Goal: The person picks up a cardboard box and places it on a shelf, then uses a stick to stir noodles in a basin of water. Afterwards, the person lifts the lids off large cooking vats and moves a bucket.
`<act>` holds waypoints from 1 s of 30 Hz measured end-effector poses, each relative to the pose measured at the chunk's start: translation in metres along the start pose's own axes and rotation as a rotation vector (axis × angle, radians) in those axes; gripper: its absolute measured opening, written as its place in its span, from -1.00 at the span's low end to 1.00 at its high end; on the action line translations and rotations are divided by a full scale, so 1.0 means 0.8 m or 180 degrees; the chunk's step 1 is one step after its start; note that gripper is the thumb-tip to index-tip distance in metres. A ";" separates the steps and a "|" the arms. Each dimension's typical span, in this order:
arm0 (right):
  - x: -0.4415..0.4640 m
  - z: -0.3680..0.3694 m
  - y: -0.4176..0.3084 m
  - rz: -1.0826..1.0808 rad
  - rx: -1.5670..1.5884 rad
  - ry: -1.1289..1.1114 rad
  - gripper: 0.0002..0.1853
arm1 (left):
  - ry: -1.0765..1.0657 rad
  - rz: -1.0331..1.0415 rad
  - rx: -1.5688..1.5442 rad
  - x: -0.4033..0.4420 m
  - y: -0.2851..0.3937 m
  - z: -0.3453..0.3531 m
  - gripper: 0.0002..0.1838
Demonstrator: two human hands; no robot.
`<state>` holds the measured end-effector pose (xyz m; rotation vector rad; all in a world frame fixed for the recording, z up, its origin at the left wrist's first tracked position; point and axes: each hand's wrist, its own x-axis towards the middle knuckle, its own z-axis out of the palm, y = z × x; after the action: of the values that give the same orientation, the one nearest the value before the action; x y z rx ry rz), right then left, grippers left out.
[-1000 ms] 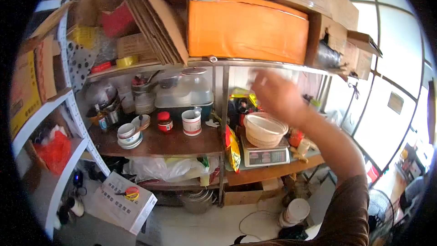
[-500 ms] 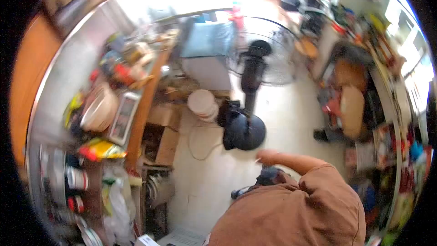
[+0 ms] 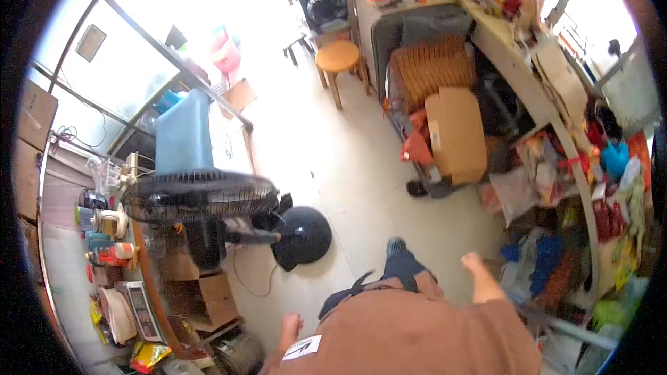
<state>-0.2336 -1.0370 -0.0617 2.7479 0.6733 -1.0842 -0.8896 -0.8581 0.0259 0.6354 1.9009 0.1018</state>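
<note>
My left hand (image 3: 292, 323) hangs low beside the brown shirt (image 3: 417, 330), fingers curled in, and nothing shows in it. On the other side my right hand (image 3: 473, 262) is held away from the body over the floor, also closed, with no object visible in it. Neither hand touches anything around it. Nearest the left hand is the round black base (image 3: 306, 235) of a standing fan (image 3: 201, 198). To the right of my right hand lie blue and grey cloths (image 3: 538, 264). One shoe (image 3: 396, 244) shows below the waist.
A folding chair with a ribbed brown cushion (image 3: 434, 69) and cardboard (image 3: 455, 135) stands right of the walkway. Ahead is a wooden stool (image 3: 338, 57). A scale (image 3: 142, 311) sits on the left counter. Cluttered shelves (image 3: 580, 187) line the right side.
My view has swung right, so the fan now sits at the left. The right hand has gone from in front of my body out to the right. My left hand has come into view.
</note>
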 end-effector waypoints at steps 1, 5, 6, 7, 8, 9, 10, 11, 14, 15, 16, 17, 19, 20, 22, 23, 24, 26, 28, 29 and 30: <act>-0.007 -0.013 -0.020 -0.0112 0.0454 -0.0302 -0.71 | -0.0214 0.0578 0.0443 0.046 0.035 0.035 -0.75; -0.009 -0.073 -0.134 -0.1105 0.0774 -0.0597 -0.70 | -0.0403 0.2915 0.1330 0.014 0.323 0.203 -0.66; 0.004 -0.082 -0.156 -0.1240 0.0593 -0.0424 -0.71 | -0.0578 0.3146 0.1486 0.008 0.385 0.237 -0.65; 0.011 -0.095 -0.178 -0.1363 0.0427 -0.0244 -0.72 | -0.0675 0.2942 0.1879 0.015 0.436 0.273 -0.65; 0.027 -0.103 -0.189 -0.1375 0.0352 -0.0250 -0.72 | -0.0801 0.2880 0.2123 0.012 0.488 0.302 -0.65; 0.048 -0.110 -0.202 -0.1285 0.0631 -0.0177 -0.72 | -0.0685 0.3173 0.2173 0.006 0.533 0.325 -0.66; 0.067 -0.129 -0.222 -0.1195 0.0916 -0.0088 -0.73 | -0.0698 0.3169 0.2317 0.003 0.577 0.345 -0.68; 0.078 -0.154 -0.233 -0.1064 0.1253 -0.0286 -0.74 | -0.0813 0.3227 0.2447 0.014 0.616 0.365 -0.68; 0.115 -0.209 -0.258 -0.0678 0.1853 -0.0383 -0.77 | -0.1048 0.3325 0.2598 0.082 0.698 0.408 -0.69; 0.115 -0.225 -0.259 -0.0614 0.1854 -0.0318 -0.77 | -0.1147 0.3300 0.2679 0.101 0.720 0.415 -0.70; 0.115 -0.245 -0.261 -0.0262 0.1778 -0.0118 -0.78 | -0.1308 0.3127 0.2974 0.109 0.742 0.408 -0.69; 0.131 -0.272 -0.274 0.0079 0.1708 0.0070 -0.80 | -0.1445 0.2945 0.3274 0.124 0.772 0.394 -0.69; 0.146 -0.306 -0.284 0.0596 0.1672 -0.0125 -0.80 | -0.1296 0.2755 0.3501 0.169 0.798 0.366 -0.66; 0.157 -0.322 -0.305 0.1009 0.1660 -0.0342 -0.80 | -0.1154 0.2721 0.3309 0.191 0.812 0.344 -0.64; 0.193 -0.349 -0.344 0.0520 0.1457 -0.0208 -0.80 | -0.0814 0.2660 0.2939 0.235 0.847 0.298 -0.61; 0.223 -0.358 -0.364 0.0212 0.1102 -0.0075 -0.80 | -0.0647 0.2599 0.2767 0.261 0.862 0.272 -0.61; 0.255 -0.354 -0.383 -0.0088 0.0753 0.0066 -0.80 | -0.0581 0.2404 0.2441 0.312 0.862 0.250 -0.61; 0.311 -0.342 -0.444 -0.0156 0.1730 0.0161 -0.76 | -0.0187 0.1903 0.1841 0.320 0.904 0.194 -0.62; 0.358 -0.357 -0.535 -0.0507 0.1377 0.0107 -0.72 | -0.0102 0.1688 0.0700 0.379 0.896 0.144 -0.73; 0.376 -0.369 -0.585 -0.0749 0.1041 0.0031 -0.71 | -0.0116 0.1212 -0.0009 0.401 0.893 0.124 -0.70; 0.383 -0.394 -0.643 -0.1053 0.0958 0.0040 -0.71 | 0.0045 0.0906 0.0057 0.351 0.922 0.107 -0.68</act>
<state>-0.0668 -0.3834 -0.0057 2.9642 1.0786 -1.3317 -0.6119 -0.1143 0.0174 0.9169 1.8165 0.2718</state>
